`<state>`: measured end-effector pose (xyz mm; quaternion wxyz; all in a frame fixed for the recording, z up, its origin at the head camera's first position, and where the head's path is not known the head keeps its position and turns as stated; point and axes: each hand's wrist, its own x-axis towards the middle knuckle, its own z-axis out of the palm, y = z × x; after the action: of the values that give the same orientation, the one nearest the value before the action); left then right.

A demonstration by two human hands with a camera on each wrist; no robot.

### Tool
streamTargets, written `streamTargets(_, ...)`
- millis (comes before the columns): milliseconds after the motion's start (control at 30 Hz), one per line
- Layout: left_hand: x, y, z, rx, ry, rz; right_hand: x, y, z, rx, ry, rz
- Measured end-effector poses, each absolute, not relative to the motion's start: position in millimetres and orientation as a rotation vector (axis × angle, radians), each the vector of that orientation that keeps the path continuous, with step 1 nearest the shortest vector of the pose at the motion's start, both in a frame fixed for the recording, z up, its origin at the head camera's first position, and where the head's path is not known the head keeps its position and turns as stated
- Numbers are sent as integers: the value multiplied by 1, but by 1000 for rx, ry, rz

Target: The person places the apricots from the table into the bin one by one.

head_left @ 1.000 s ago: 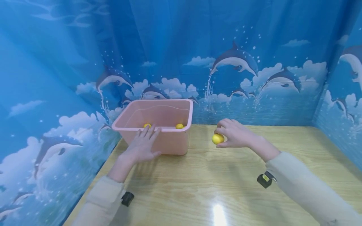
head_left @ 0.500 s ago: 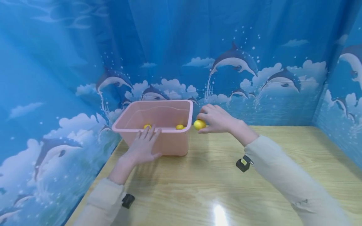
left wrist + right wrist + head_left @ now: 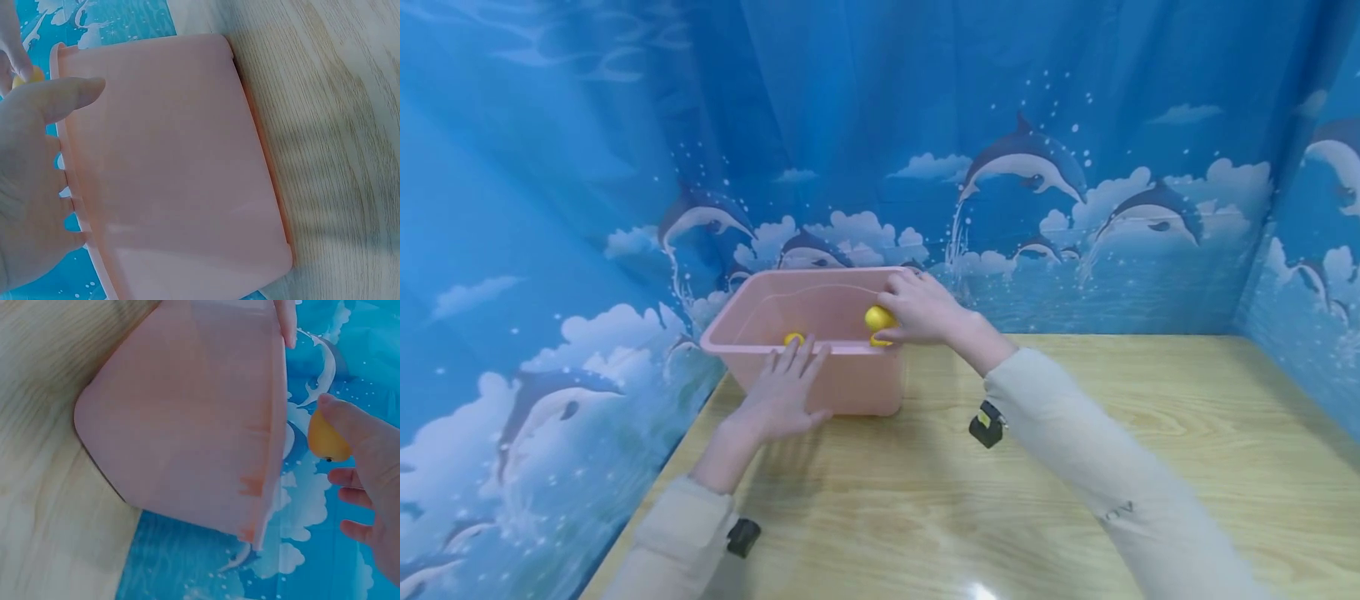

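In the head view a pink plastic bin [image 3: 861, 383] stands at the left of the table. My right hand [image 3: 925, 310] is over its right end, pinching a small yellow fruit [image 3: 878, 317] between thumb and fingers. The right wrist view shows that same fruit [image 3: 327, 439], smooth with a dark spot at one end, beyond the bin's rim [image 3: 275, 419]. My left hand [image 3: 775, 407] lies at the front rim with fingers spread and straight; the left wrist view has its fingertips right at that rim. Inside the bin are a yellow fruit [image 3: 793, 339] near the left fingertips and another, partly hidden beneath the held one.
The wooden table [image 3: 1037, 467] extends to the right and front of the bin. A blue curtain [image 3: 865, 125] with dolphins and clouds hangs close behind the bin and along both sides. A small black wrist camera [image 3: 987, 423] hangs under the right sleeve.
My right hand has carried the yellow fruit left and up, from above the table to over the bin's right end. My left hand has stayed at the front rim.
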<state>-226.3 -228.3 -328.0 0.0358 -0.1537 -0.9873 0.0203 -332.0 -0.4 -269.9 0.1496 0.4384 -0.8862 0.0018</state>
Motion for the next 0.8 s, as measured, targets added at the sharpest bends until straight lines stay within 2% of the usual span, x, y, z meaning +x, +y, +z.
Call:
streamTargets(333, -227, -229, -329, -489, -3041, 50, -331, -20, -280, 1180, -2550, -37)
streamTargets(800, -227, -233, -327, -472, -3042, 38, -334, 7, -284, 1057, -2670, 14)
